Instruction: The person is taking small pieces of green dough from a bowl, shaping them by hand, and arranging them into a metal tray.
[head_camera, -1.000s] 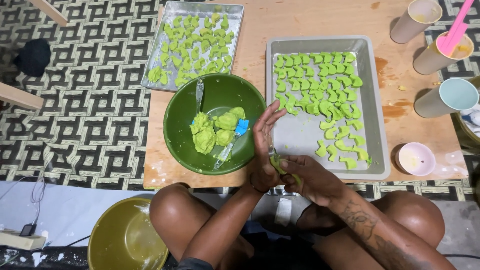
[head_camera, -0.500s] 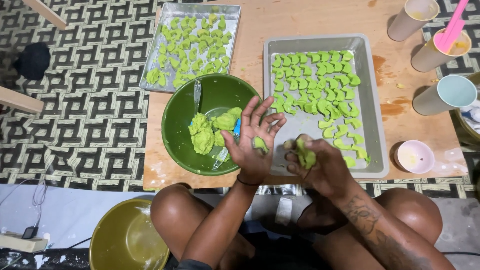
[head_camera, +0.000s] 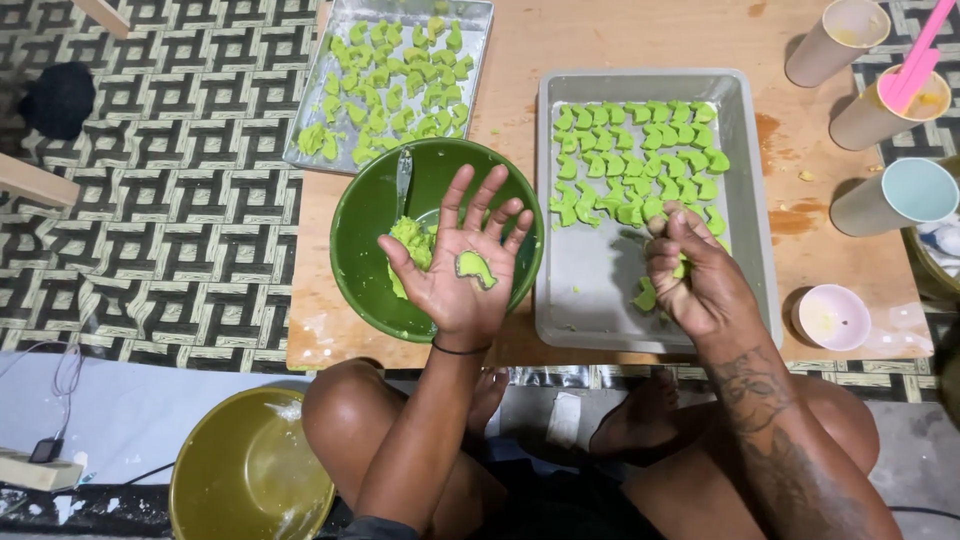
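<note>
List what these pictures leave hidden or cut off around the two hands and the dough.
- Head view: right hand curls over a green dough bit; its shape is hidden by the fingers.
- Left hand covers part of the green bowl, hiding dough beneath.
- Upper tray is cut off by the top edge.
- Cups' contents are too small to identify.

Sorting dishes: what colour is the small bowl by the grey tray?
Pale pink small round bowl, head view.

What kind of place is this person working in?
Probably a home floor workspace for making snacks by hand: a low wooden board lies on a patterned mat, bearing a metal tray of green dough pieces and a green bowl.
</note>
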